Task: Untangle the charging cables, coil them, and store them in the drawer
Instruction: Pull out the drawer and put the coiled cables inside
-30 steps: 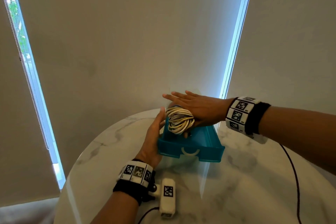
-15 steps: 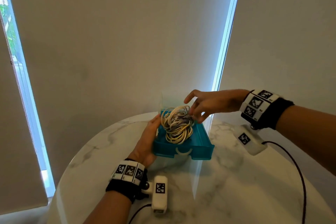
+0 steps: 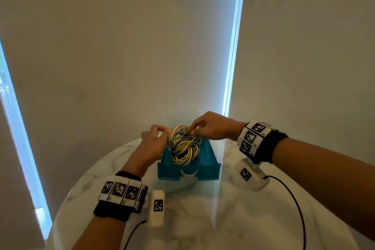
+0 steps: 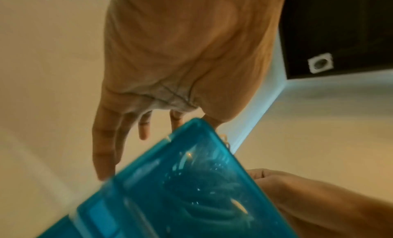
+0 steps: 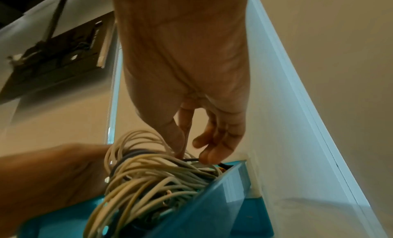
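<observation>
A teal plastic drawer (image 3: 188, 174) (image 4: 170, 191) (image 5: 212, 199) sits on the round marble table. A tangled bundle of cream and dark cables (image 3: 183, 148) (image 5: 149, 174) stands in it, rising above the rim. My right hand (image 3: 191, 131) (image 5: 192, 155) hovers over the top of the bundle and pinches a thin dark cable strand between thumb and fingertip. My left hand (image 3: 165, 130) (image 4: 191, 120) is at the bundle's left edge, thumb and forefinger closed on a cream loop. Its other fingers hang straight outside the drawer wall. The drawer hides the bundle's lower part.
The marble table (image 3: 203, 219) ends in a curved edge close behind the drawer, with blinds and bright window gaps beyond. A black cord (image 3: 300, 209) trails from my right wrist unit over the table's right side. Another cord hangs below my left wrist.
My right hand lifted off the bundle, where it lay flat, and now pinches a dark strand on top. My left hand rose from the drawer's side to the bundle's left edge. The coils have sprung up looser.
</observation>
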The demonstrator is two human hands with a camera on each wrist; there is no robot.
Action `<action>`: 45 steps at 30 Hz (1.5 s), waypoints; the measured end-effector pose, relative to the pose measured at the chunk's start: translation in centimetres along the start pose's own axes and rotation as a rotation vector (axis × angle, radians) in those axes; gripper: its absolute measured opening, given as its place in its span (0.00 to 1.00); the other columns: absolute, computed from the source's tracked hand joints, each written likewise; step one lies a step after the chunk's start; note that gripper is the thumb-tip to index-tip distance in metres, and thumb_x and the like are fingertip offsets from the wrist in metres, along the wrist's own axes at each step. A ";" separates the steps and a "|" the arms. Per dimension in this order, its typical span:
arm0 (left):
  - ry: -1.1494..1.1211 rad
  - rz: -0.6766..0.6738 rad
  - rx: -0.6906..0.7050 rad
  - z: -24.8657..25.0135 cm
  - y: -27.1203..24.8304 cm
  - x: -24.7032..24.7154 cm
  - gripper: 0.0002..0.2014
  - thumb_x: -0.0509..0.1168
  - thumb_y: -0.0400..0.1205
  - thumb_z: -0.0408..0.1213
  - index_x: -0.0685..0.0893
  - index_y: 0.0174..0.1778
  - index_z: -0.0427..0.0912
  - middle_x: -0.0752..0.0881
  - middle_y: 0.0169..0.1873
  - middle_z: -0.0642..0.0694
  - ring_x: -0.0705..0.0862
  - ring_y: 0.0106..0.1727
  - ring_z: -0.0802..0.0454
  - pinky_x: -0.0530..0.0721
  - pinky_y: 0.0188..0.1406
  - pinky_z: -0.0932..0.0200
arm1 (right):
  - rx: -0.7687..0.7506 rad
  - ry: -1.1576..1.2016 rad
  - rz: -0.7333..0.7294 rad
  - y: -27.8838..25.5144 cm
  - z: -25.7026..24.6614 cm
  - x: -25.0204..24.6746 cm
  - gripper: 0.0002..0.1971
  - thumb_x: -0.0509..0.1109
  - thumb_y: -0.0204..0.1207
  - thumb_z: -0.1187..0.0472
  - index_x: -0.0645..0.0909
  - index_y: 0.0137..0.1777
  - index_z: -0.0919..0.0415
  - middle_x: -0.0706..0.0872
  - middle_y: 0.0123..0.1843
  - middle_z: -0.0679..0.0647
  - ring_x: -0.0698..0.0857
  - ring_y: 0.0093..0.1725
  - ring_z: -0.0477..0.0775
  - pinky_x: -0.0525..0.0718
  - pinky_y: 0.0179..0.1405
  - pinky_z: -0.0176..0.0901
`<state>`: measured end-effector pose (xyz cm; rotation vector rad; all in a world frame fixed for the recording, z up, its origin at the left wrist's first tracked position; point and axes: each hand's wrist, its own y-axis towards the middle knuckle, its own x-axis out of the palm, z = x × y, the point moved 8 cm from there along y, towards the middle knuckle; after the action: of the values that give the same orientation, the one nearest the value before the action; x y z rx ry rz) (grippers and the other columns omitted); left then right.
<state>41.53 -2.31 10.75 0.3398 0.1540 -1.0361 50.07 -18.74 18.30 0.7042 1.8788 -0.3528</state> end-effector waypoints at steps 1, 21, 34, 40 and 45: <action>0.114 0.045 0.068 0.6 0.0 -0.9 0.07 0.63 0.92 0.52 0.82 0.59 0.55 0.82 0.66 0.42 0.85 0.59 0.49 0.89 0.52 0.50 | 0.042 0.081 -0.038 -0.2 0.2 0.3 0.15 0.71 0.89 0.59 0.91 0.72 0.56 0.92 0.63 0.54 0.86 0.60 0.52 0.89 0.61 0.45; 0.429 0.109 0.062 6.3 -0.5 -0.3 0.08 0.73 0.86 0.40 0.85 0.45 0.41 0.92 0.42 0.43 0.95 0.35 0.46 0.97 0.38 0.47 | 0.424 0.581 -0.136 -1.7 5.1 3.6 0.45 0.92 0.67 0.50 0.75 0.81 0.64 0.90 0.70 0.63 0.94 0.62 0.65 0.96 0.59 0.57; 0.822 0.140 0.051 5.3 0.6 -0.4 0.14 0.77 0.80 0.57 0.96 0.40 0.51 0.92 0.34 0.54 0.90 0.39 0.52 0.81 0.35 0.59 | 0.438 0.993 -0.201 -3.8 5.6 5.0 0.23 0.76 0.84 0.42 0.81 0.70 0.55 0.86 0.67 0.67 0.88 0.66 0.67 0.89 0.68 0.67; 0.588 0.013 0.027 2.4 2.2 0.5 0.15 0.78 0.80 0.56 0.97 0.39 0.48 0.93 0.34 0.52 0.91 0.40 0.52 0.90 0.40 0.53 | 0.490 0.782 -0.205 -1.9 6.6 5.8 0.39 0.74 0.76 0.24 0.81 0.75 0.53 0.88 0.69 0.65 0.88 0.67 0.66 0.90 0.69 0.65; 0.273 -0.069 -0.102 0.9 3.0 0.7 0.20 0.84 0.78 0.44 0.89 0.62 0.41 0.88 0.62 0.44 0.91 0.55 0.47 0.95 0.39 0.54 | 0.574 0.573 -0.070 0.4 8.2 5.3 0.66 0.91 0.50 0.27 0.65 0.82 0.59 0.87 0.69 0.64 0.93 0.59 0.66 0.97 0.52 0.62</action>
<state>44.42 -1.80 12.01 0.3841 0.4655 -1.0424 54.95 -21.22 10.16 1.2206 2.3676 -0.8229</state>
